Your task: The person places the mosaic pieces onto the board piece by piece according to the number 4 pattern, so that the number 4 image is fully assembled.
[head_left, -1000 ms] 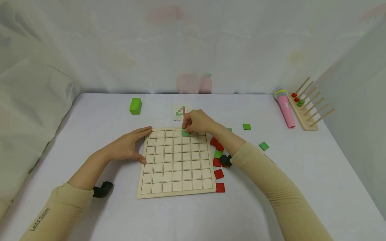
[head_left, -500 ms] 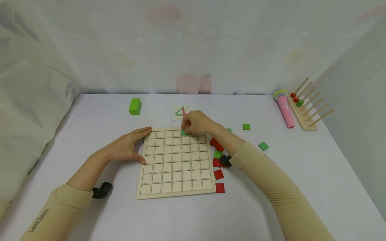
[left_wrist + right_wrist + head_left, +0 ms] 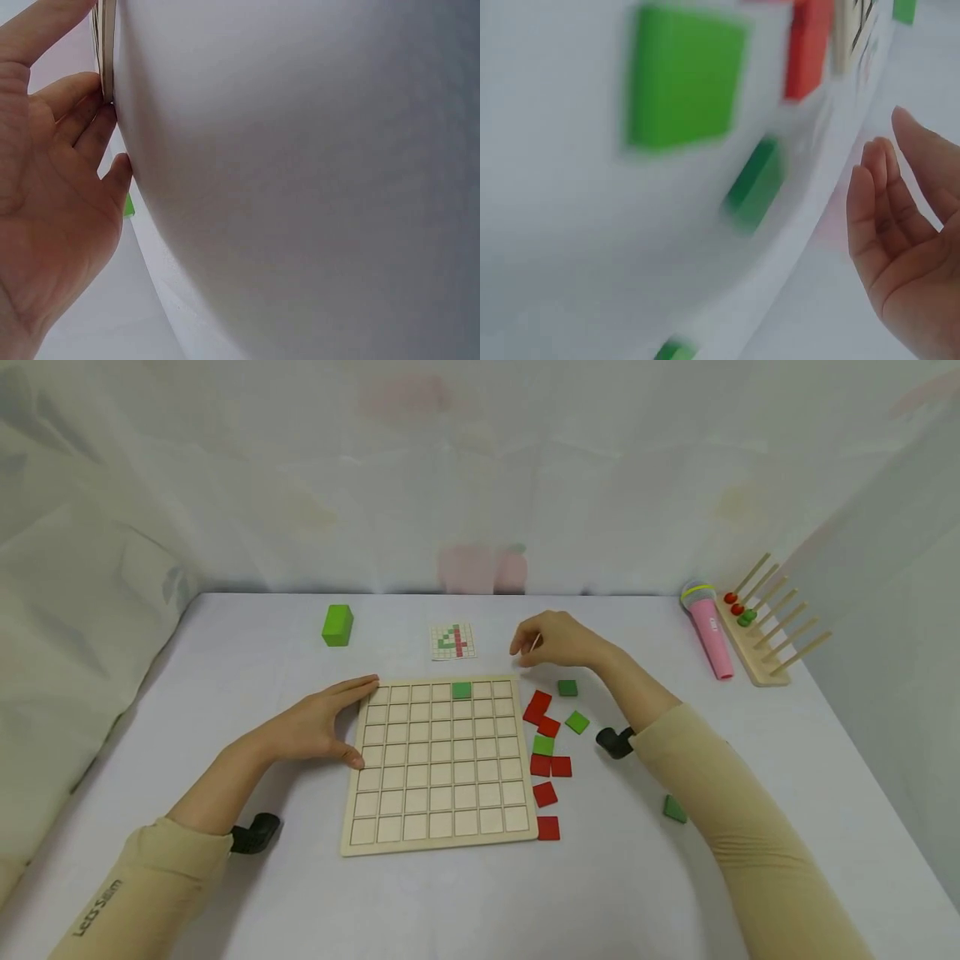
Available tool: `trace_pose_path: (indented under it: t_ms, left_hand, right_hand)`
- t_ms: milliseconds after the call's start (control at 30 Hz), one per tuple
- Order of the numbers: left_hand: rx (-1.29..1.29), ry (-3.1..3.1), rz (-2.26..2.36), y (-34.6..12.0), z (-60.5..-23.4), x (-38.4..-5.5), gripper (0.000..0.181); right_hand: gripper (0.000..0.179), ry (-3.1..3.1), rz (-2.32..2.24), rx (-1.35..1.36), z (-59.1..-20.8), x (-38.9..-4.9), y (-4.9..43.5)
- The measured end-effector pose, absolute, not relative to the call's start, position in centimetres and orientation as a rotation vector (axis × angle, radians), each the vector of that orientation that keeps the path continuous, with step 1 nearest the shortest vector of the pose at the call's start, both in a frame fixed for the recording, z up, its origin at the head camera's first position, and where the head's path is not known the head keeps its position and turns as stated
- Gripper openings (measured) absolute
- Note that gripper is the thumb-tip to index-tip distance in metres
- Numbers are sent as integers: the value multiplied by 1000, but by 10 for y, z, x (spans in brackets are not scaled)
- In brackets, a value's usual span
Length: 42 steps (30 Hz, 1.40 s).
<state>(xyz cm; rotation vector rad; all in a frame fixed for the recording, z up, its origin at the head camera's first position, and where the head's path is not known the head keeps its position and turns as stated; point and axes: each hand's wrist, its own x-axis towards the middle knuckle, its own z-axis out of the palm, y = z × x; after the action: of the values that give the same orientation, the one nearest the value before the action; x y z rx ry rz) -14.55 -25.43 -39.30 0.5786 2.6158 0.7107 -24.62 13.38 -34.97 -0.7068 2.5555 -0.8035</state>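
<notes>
My left hand (image 3: 318,724) rests along the left side of a wooden grid board (image 3: 438,756), fingertips at its far left corner and thumb on the left edge. The left wrist view shows those fingers (image 3: 96,135) against the board's edge. One green square tile (image 3: 461,691) lies in a cell of the farthest row. Beyond the board's far right corner hovers my right hand (image 3: 558,639), fingers loosely bent. In the right wrist view this hand (image 3: 904,217) holds nothing. Nearest to it on the table is a dark green tile (image 3: 567,687).
Several red tiles (image 3: 548,827) and green tiles (image 3: 577,722) lie right of the board. A card with a coloured grid pattern (image 3: 453,642) lies behind it. Farther off are a green block (image 3: 337,625), a pink toy microphone (image 3: 709,631) and a wooden peg rack (image 3: 757,647) with beads.
My right hand has let go of the green tile, which stays in its far-row cell, and has moved right, uncovering the card and loose tiles. The left hand has stayed put.
</notes>
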Motion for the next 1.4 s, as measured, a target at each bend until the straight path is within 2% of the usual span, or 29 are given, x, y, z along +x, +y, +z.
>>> trace_pose_path:
  t_ms: [200, 433, 767, 1133, 1400]
  left_hand:
    - [581, 2618, 706, -255, -393, -145, 126]
    - [578, 2615, 715, -257, -395, -147, 126]
    - [567, 2613, 720, -256, -395, -146, 125]
    - [558, 2614, 715, -256, -393, -145, 125]
    - [572, 2613, 725, -256, -394, -144, 126]
  right_hand:
    - [18, 2539, -759, -625, -354, -244, 171]
    - [21, 2474, -687, -581, -359, -244, 190]
    - [26, 2437, -687, -577, -364, -242, 193]
    - [18, 2472, -626, -658, -367, -239, 191]
    - [20, 2466, -598, -687, -366, -239, 187]
